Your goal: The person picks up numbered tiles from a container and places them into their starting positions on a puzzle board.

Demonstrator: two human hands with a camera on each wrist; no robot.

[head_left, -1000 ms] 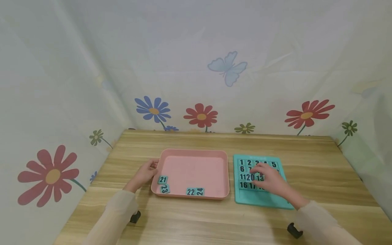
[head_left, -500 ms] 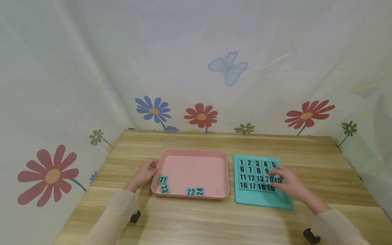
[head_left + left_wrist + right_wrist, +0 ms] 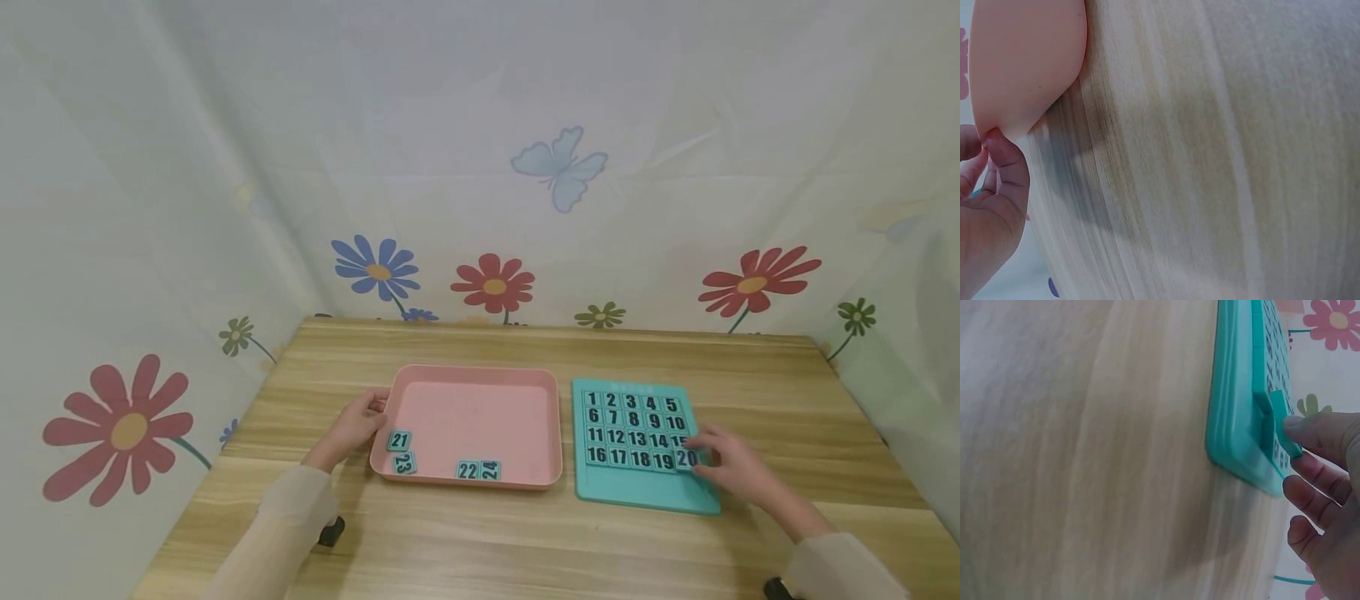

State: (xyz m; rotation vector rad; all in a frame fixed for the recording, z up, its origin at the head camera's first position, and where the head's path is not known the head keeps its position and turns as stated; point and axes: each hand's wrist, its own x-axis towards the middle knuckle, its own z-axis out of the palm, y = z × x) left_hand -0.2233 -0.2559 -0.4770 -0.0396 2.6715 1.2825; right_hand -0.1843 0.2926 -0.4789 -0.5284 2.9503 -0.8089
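Observation:
My right hand [image 3: 735,465] pinches the number tile 20 [image 3: 686,459] by its edges, over the lower right of the teal number board [image 3: 645,492]. In the right wrist view this tile [image 3: 1282,422] is tilted and partly raised above its slot. Rows of tiles from 1 to 19 lie in order on the board. My left hand [image 3: 356,431] pinches the left rim of the pink tray [image 3: 480,417], thumb inside the rim. Inside the tray lie tiles 21 [image 3: 399,440], 23 [image 3: 404,463], 22 [image 3: 467,470] and 24 [image 3: 490,470], some turned sideways.
Tray and board sit side by side on a wooden table [image 3: 480,542], a narrow gap between them. A light curtain [image 3: 420,125] printed with flowers and a butterfly stands behind the table and along its sides.
My right hand has carried tile 20 rightward and down across the board, from above the third row's left side to the fourth row's right end. The left hand has stayed on the tray.

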